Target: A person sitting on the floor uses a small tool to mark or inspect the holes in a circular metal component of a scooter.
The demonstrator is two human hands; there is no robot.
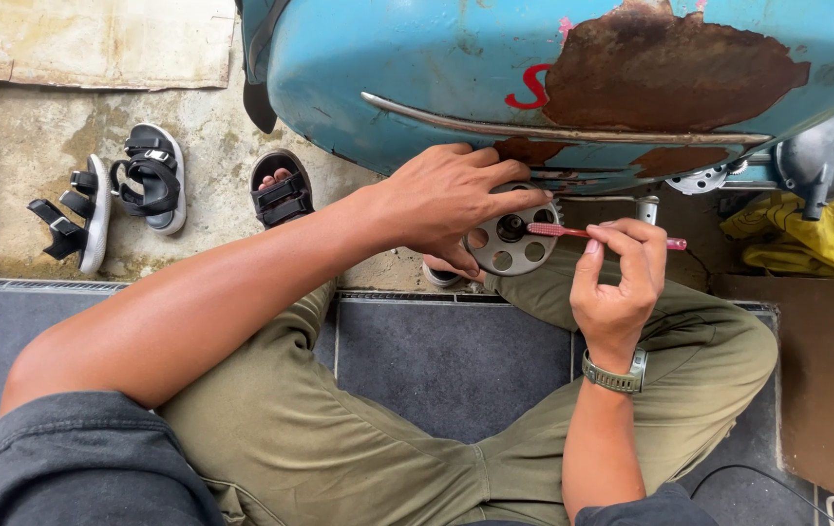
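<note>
Hands at work: left hand (pixel 451 200) grips a perforated metal disc (pixel 511 239), right hand (pixel 620 278) pinches a red toothbrush (pixel 587 232) beneath rusty blue panel (pixel 573 73).

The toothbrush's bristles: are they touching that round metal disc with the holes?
Touching. The head view shows the pink toothbrush bristle end lying against the disc, which the left hand steadies; the right hand pinches its handle.

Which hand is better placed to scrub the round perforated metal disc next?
Right. The right hand grips the pink toothbrush, its bristles already at the grey perforated metal disc. The left hand rests over the disc's upper edge, apparently steadying it, with no tool.
</note>
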